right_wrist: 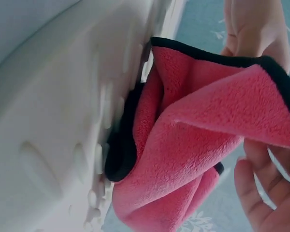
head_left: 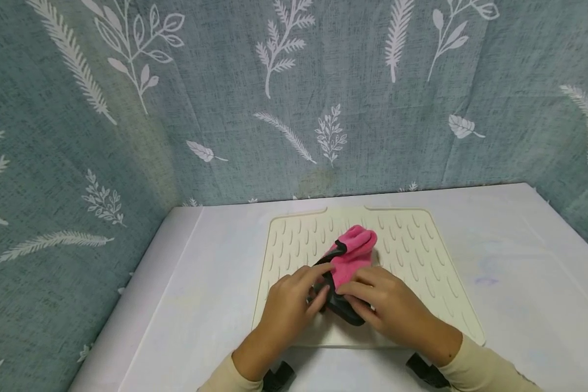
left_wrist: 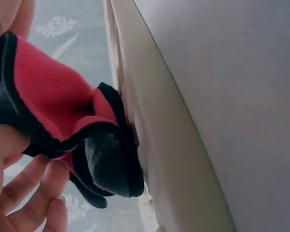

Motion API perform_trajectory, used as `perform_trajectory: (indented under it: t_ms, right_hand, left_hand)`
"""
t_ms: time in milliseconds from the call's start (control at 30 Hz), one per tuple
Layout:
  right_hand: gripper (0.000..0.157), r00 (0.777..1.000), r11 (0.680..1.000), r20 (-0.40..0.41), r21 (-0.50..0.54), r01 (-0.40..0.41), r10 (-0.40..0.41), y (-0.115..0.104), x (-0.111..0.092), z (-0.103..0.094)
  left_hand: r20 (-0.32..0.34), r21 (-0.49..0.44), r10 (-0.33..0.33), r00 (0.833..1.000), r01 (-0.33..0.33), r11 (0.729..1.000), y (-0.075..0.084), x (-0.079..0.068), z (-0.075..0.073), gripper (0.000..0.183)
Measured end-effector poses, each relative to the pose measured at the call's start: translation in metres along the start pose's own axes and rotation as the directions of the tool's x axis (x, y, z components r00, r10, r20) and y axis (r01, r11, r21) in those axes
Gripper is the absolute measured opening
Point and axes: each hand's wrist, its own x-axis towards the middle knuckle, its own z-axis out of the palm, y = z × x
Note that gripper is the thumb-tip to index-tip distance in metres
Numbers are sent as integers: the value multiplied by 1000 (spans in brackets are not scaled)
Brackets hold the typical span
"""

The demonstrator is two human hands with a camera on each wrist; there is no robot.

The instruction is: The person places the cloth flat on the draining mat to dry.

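Two hands work at one cloth. The left hand (head_left: 291,299) pinches the near left part of it between thumb and fingers; the right hand (head_left: 387,299) grips its near right edge with bent fingertips. The cloth (head_left: 355,257), pink on one face and dark grey on the other with black trim, sits between them: its pink folds rise past the fingertips to the far side, while a dark flap hangs below, to the near side. In the left wrist view a folded-over grey part bulges right beside the mat's edge. The cream mat (head_left: 421,261), marked with raised oblong ridges, lies beneath cloth and hands. Long pale sleeves (head_left: 490,367) reach in from the near side, with a black device (head_left: 279,375) by each wrist. Around the mat spreads a white table (head_left: 210,272); beyond it, a blue-green leaf-print fabric (head_left: 215,109) covers the far and left sides.
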Motion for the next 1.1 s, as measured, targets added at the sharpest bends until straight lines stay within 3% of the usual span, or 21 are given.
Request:
perform_trajectory:
  t_ms: [167, 367, 567, 800, 1100]
  right_hand:
    - [15, 994, 993, -34, 56, 104, -103, -4, 3, -2]
    - [13, 984, 982, -42, 68, 176, -173, -10, 7, -7]
    - [12, 981, 979, -41, 74, 191, -189, -12, 7, -9]
    - [13, 982, 979, -31, 83, 187, -185, -12, 7, -9]
    - [8, 985, 982, 5, 83, 169, -170, -14, 5, -9]
  left_hand:
    - [4, 25, 6, 1000, -6, 1000, -1, 0, 0, 33]
    - [13, 28, -1, 1000, 1, 1000, -2, 1, -1, 29]
    - [-35, -23, -3, 999, 3, 1000, -4, 2, 0, 18]
    - [21, -87, 20, 1000, -18, 996, -2, 2, -1, 44]
    - [-51, -101, 39, 998, -44, 994, -4, 3, -2, 30]
